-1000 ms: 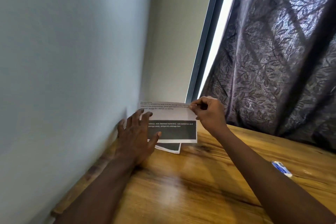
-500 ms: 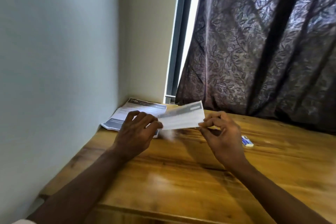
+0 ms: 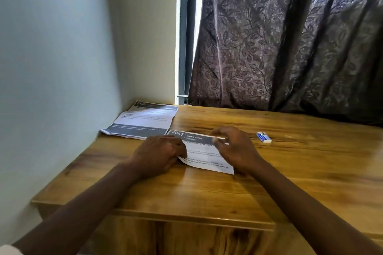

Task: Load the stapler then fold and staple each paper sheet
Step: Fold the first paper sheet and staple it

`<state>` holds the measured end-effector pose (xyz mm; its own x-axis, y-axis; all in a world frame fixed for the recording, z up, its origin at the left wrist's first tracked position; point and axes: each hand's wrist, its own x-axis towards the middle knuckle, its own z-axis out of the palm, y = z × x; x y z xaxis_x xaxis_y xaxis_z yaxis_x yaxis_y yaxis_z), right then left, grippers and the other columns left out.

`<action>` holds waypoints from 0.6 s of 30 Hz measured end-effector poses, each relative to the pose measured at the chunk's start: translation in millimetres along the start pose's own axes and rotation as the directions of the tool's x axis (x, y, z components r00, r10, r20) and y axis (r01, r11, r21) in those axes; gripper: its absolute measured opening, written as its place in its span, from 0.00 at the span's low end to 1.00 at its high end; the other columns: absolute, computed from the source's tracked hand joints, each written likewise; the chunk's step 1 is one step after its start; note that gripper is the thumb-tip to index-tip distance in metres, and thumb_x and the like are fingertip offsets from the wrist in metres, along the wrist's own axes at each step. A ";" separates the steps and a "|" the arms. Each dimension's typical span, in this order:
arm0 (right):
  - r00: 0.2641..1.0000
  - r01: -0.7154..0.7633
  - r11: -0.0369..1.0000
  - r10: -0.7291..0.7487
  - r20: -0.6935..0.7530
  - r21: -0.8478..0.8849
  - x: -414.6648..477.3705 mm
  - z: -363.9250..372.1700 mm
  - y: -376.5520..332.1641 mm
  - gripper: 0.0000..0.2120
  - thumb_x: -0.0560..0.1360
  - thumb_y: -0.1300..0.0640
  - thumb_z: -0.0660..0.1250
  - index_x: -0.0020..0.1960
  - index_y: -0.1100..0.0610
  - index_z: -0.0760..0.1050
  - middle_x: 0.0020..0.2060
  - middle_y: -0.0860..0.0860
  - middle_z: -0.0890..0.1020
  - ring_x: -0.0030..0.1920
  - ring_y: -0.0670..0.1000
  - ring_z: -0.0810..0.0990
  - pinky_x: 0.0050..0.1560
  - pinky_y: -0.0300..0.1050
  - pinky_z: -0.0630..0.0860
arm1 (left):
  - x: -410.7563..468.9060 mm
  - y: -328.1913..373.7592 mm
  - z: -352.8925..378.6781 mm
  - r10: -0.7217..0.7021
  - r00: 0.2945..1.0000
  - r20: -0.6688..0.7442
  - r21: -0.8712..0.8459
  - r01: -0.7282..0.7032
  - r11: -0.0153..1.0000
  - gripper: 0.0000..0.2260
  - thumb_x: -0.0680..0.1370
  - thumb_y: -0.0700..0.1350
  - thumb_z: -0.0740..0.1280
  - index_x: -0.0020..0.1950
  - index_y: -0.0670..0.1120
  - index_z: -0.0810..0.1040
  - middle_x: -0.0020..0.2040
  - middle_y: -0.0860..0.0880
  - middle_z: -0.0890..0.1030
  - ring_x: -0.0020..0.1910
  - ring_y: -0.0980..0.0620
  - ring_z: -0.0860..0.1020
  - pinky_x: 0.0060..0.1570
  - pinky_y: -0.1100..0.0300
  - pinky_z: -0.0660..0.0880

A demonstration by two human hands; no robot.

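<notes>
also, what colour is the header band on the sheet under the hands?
Dark grey header band with white print, on the white sheet; head view.

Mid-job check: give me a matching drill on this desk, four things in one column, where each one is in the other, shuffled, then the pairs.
Things
1. sheet marked 2947
2. paper stack
3. small blue and white box
4. curtain

Places
A. hanging behind the far edge of the table
B. far left corner, against the wall
C. held by the left hand and the right hand
D. alone on the wood, right of the right hand

Pairs: 1-C, 2-B, 3-D, 4-A
</notes>
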<state>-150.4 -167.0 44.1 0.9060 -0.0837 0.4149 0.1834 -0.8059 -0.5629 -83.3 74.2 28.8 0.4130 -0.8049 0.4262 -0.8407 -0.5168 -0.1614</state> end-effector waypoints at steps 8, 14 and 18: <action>0.933 -0.033 0.986 0.090 0.349 -0.164 31.6 34.8 17.5 0.25 0.84 0.45 0.59 0.77 0.54 0.67 0.76 0.52 0.68 0.75 0.53 0.67 0.75 0.53 0.65 | -2.3 5.1 -1.9 -0.049 0.983 0.178 -0.077 0.064 0.995 0.19 0.79 0.46 0.60 0.69 0.58 0.78 0.70 0.59 0.78 0.70 0.57 0.74 0.67 0.56 0.72; 0.934 0.047 0.940 0.079 0.350 -0.338 28.0 45.9 30.0 0.27 0.86 0.44 0.48 0.82 0.52 0.54 0.83 0.49 0.54 0.82 0.50 0.50 0.80 0.51 0.45 | 17.2 17.6 -3.9 -0.235 0.949 0.208 -0.197 0.276 0.941 0.20 0.80 0.61 0.62 0.70 0.56 0.76 0.69 0.59 0.78 0.66 0.57 0.76 0.64 0.61 0.71; 0.928 0.053 0.936 0.082 0.363 -0.347 30.1 47.5 31.6 0.27 0.86 0.46 0.47 0.83 0.55 0.52 0.83 0.50 0.53 0.83 0.50 0.48 0.81 0.50 0.45 | 49.2 38.7 17.4 -0.241 0.910 0.338 -0.288 0.344 0.894 0.27 0.85 0.54 0.57 0.82 0.48 0.57 0.82 0.50 0.61 0.80 0.54 0.58 0.77 0.60 0.55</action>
<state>-99.3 -167.1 4.8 0.9944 0.0694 0.0794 0.0876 -0.9624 -0.2572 -89.5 9.5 28.1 0.6968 -0.7060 0.1263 -0.7102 -0.6546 0.2590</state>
